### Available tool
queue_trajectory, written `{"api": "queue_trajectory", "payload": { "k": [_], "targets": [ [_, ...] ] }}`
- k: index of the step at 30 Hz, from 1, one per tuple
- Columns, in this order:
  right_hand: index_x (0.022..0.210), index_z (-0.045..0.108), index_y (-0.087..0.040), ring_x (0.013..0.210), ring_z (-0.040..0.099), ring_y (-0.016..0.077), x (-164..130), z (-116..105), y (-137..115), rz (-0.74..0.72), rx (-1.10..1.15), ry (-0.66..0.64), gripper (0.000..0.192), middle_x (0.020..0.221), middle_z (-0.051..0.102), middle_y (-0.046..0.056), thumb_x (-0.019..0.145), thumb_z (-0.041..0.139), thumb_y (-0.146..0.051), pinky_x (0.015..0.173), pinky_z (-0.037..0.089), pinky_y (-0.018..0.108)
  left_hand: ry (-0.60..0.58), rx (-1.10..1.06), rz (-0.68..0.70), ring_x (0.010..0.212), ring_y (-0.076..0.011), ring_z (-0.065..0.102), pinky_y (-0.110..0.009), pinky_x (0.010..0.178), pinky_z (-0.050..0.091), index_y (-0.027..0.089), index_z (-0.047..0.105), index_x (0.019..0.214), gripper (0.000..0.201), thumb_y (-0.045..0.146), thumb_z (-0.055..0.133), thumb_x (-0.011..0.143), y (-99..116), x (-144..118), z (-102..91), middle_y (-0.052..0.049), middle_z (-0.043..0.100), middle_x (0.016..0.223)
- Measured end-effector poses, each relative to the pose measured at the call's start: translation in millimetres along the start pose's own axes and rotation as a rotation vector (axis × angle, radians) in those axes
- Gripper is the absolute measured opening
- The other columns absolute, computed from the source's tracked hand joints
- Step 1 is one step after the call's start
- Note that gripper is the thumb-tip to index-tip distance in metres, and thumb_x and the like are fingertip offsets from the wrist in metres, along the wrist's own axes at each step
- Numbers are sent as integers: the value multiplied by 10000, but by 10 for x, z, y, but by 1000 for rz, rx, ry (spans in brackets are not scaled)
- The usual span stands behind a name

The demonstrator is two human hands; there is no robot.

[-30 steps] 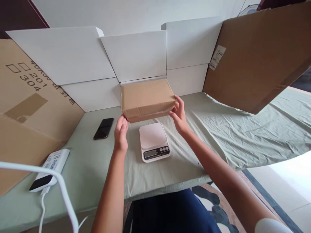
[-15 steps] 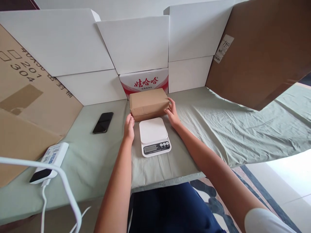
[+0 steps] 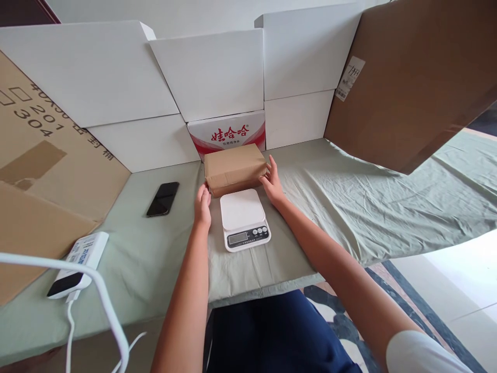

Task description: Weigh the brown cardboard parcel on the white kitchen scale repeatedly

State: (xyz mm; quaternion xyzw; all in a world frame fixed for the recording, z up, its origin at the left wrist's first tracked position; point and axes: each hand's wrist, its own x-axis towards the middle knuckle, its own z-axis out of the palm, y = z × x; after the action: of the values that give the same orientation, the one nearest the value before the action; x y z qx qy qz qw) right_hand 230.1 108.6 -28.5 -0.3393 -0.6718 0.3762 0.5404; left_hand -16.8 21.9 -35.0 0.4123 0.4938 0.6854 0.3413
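Observation:
A closed brown cardboard box (image 3: 235,165) rests behind the white kitchen scale (image 3: 243,210), near the red-and-white printed carton. My left hand (image 3: 202,206) is at the box's lower left front corner, fingers curled against it. At the other end, my right hand (image 3: 273,182) holds the right side, its thumb on the front edge and a fingertip raised beside the box. The far fingers of both hands are partly hidden. The scale's platform bears nothing, and its display looks blank.
A black phone (image 3: 163,199) lies to the left on the green cloth (image 3: 171,259). Closer in are a white power strip (image 3: 83,259) and a white curved tube (image 3: 104,290). White boxes (image 3: 217,72) line the back; large cartons (image 3: 404,88) stand at both sides.
The view has shifted slightly. The cardboard box stays in about the same place, with my hands still at its two ends; my right fingers have loosened a little.

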Motion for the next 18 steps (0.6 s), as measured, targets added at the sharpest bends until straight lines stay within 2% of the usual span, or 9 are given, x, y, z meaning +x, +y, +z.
{"api": "queue_trajectory", "payload": {
  "k": [3,11,18],
  "targets": [
    [1627,128,-367,1364,541,285,-9,-27,12,81,75,98,905,1640,387,89,877,600,-556,1166,398,574,43,9,14,1513,-296,390,-448,1226,311,235,581,1441,778,715,600,829,6,-1,-23,-157,475,1591],
    [1620,186,-362,1376,530,306,-23,-14,20,114,154,90,915,1628,421,72,848,664,-475,1202,362,572,103,-6,-1,1520,-272,378,-403,1231,305,209,550,1469,755,673,571,873,53,-12,-9,-160,425,1626],
    [1608,228,-384,1330,565,295,-14,-23,76,90,120,65,822,1603,457,52,882,606,-467,1150,435,547,115,-13,-3,1519,-265,381,-390,1230,310,198,564,1453,698,632,550,906,66,-16,-2,-159,439,1618]
  ]
}}
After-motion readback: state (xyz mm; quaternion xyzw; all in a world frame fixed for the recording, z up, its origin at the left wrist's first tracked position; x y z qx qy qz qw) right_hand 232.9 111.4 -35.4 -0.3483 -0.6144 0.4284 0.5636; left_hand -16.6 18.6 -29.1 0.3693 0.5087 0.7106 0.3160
